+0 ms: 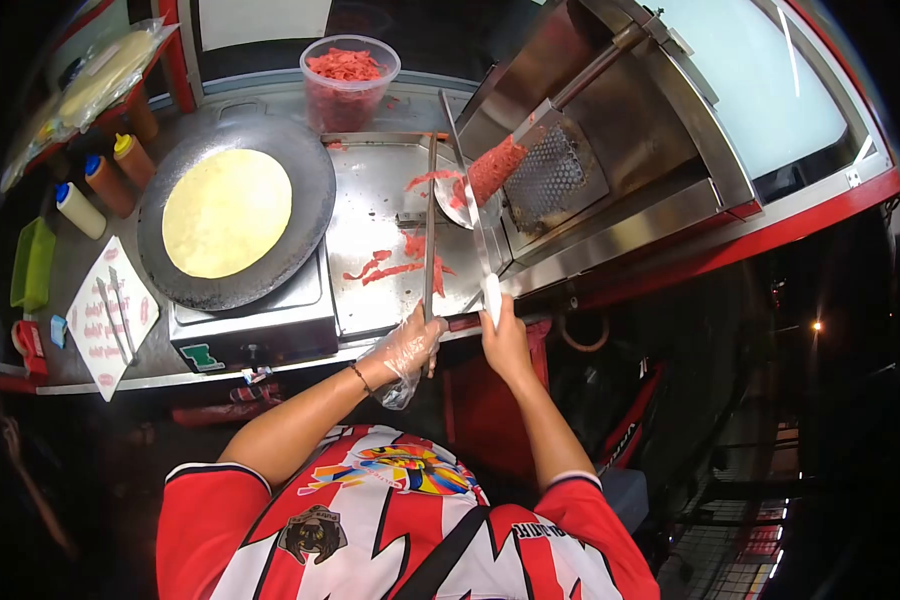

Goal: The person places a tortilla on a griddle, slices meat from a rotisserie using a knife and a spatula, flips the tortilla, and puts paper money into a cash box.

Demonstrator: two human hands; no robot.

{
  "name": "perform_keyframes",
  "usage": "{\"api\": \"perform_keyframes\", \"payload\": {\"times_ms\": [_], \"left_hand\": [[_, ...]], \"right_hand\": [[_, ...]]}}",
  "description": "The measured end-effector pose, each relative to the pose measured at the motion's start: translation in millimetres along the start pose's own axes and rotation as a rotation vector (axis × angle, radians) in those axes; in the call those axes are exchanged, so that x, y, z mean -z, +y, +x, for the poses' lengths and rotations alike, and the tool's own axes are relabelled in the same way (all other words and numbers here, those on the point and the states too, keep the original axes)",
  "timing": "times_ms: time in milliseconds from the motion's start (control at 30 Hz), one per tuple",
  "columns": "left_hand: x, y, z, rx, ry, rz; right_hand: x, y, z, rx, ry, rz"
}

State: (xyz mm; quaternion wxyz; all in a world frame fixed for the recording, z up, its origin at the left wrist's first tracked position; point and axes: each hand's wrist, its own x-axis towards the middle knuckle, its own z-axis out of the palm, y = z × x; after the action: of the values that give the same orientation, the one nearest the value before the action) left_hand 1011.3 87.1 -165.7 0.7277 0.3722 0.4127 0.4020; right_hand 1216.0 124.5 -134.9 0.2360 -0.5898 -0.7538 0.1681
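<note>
One steel grill (630,120) | spit meat (495,170) at its left, angled down | knife (480,235) gripped in right hand (507,335), blade across meat's tip | tongs (430,230) gripped in gloved left hand (410,345) | strips (413,243): light, level strokes should keep them even

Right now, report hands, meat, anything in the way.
Left hand gripping long tool, right hand gripping knife. Meat on spit, contact with knife unclear. Loose shreds on tray; no obstruction seen.

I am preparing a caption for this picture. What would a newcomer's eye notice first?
The pale flatbread likely catches the eye first, on the dark pan left of centre. The red meat on its spit comes next, right of upper centre, beside the long white-handled knife in the right hand.
</note>
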Motion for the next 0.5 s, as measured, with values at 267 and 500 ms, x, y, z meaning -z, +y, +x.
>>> {"api": "perform_keyframes", "payload": {"times_ms": [267, 500], "left_hand": [[19.6, -3.6, 21.5, 0.007, -0.038, 0.018], [36.3, -3.4, -54.6, 0.004, -0.200, -0.033]], "right_hand": [[152.0, 15.5, -131.2, -0.356, -0.398, -0.029], [145.1, 12.6, -127.8, -0.303, -0.410, 0.105]]}}
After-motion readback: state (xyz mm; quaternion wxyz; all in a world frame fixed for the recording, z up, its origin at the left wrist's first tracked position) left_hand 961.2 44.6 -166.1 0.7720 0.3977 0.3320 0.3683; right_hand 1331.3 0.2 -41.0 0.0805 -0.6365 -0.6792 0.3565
